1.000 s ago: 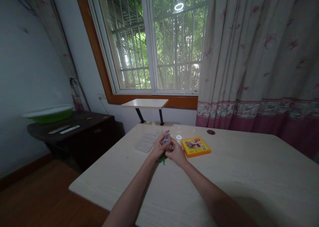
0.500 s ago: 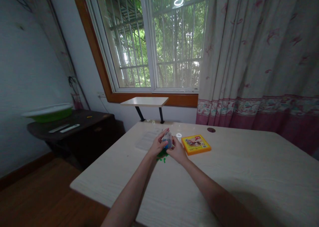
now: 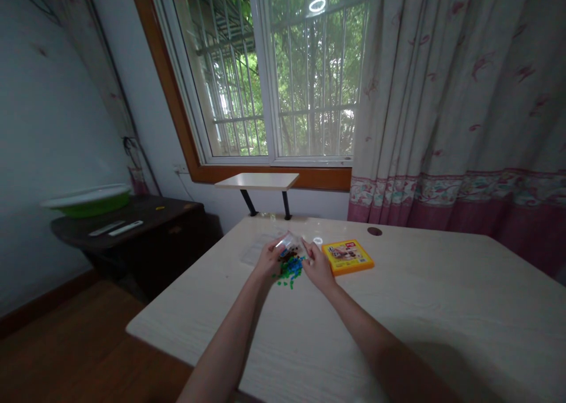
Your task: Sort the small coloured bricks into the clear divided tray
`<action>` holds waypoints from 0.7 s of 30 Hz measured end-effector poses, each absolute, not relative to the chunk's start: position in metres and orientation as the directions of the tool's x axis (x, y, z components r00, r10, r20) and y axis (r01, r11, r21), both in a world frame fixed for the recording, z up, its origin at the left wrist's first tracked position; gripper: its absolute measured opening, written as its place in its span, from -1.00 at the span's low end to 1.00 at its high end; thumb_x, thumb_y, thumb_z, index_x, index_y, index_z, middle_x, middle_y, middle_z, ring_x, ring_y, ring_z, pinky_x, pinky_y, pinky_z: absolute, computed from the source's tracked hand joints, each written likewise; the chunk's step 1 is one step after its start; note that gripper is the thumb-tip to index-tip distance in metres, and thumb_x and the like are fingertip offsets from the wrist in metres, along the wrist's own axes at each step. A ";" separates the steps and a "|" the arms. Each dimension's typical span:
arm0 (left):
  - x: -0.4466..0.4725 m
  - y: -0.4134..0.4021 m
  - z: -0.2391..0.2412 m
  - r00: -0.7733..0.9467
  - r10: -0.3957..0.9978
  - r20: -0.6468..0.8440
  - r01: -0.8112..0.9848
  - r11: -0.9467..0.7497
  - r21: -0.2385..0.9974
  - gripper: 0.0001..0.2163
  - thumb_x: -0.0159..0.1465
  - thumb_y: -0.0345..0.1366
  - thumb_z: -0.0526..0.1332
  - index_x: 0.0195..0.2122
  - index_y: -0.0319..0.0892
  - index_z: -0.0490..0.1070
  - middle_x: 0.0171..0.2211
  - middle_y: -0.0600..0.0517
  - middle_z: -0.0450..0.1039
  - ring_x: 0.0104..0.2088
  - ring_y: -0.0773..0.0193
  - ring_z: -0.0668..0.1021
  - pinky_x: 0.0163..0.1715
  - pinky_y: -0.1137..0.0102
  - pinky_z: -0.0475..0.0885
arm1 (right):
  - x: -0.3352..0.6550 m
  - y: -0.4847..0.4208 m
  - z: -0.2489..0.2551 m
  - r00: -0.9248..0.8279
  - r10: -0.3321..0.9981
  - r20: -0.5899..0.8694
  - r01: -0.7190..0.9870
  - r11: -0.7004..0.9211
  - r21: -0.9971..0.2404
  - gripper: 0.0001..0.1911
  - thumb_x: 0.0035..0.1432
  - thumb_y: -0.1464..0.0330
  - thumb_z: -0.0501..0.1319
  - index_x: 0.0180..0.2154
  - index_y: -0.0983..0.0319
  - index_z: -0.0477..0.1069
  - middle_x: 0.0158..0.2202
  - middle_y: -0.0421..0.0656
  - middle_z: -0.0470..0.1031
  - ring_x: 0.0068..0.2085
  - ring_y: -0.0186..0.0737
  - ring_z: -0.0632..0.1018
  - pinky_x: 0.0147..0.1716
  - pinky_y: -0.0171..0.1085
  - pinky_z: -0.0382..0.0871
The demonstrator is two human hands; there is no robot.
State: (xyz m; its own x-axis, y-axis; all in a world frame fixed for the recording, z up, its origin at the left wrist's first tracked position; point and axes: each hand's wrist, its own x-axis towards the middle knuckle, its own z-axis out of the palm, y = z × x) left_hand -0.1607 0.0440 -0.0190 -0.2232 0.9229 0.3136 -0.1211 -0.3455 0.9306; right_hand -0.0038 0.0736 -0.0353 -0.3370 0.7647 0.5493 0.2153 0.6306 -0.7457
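Between my hands a small clear plastic bag (image 3: 292, 241) is tipped over the table. My left hand (image 3: 267, 261) is closed on its left side. At the right edge of the bag, the fingers of my right hand (image 3: 317, 266) are pinched together. Below it lies a loose pile of small green and blue pieces (image 3: 292, 267), too small to name exactly. Some dark brown pieces show at the top of the pile, right under the bag.
A yellow flat box (image 3: 348, 257) lies just right of my right hand. Behind my left hand is a clear plastic tray (image 3: 256, 246). A raised white shelf (image 3: 260, 181) stands at the back of the pale table (image 3: 398, 308). A dark side table (image 3: 177, 214) holds a green basin (image 3: 92, 202).
The blue pieces have spilled from the bag onto the green ones, and brown pieces now show. My hands have moved slightly apart and the bag is more tilted.
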 end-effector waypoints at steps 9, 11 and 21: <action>-0.175 0.048 -0.016 -0.236 0.903 0.358 -0.015 -0.372 0.928 -0.54 -0.02 -0.07 0.26 -0.20 -0.32 0.49 -0.25 -0.15 0.50 -0.22 0.09 0.49 -0.14 0.26 0.32 | -0.005 0.068 -0.034 -0.368 0.775 0.514 0.263 0.617 -0.741 -0.72 -0.13 0.56 0.05 -0.34 0.11 0.25 -0.12 -0.22 0.43 -0.09 -0.18 0.45 -0.16 -0.26 0.30; -0.174 0.049 -0.016 -0.247 0.903 0.351 -0.024 -0.368 0.929 -0.53 -0.01 -0.07 0.26 -0.17 -0.32 0.47 -0.20 -0.17 0.48 -0.19 0.09 0.49 -0.12 0.26 0.31 | -0.005 0.065 -0.032 -0.375 0.767 0.521 0.258 0.626 -0.736 -0.70 -0.11 0.55 0.07 -0.29 0.12 0.28 -0.10 -0.20 0.42 -0.05 -0.18 0.42 -0.10 -0.23 0.27; -0.144 0.027 0.006 -0.208 0.899 0.384 -0.027 -0.398 0.917 -0.34 -0.09 -0.13 0.36 0.05 -0.17 0.23 0.04 -0.16 0.29 0.00 0.07 0.38 -0.05 0.27 0.30 | -0.005 0.056 -0.024 -0.512 0.549 0.660 0.167 0.818 -0.550 -0.63 -0.02 0.49 0.11 -0.10 0.19 0.29 0.20 -0.07 0.05 0.18 -0.16 0.14 0.11 -0.13 0.07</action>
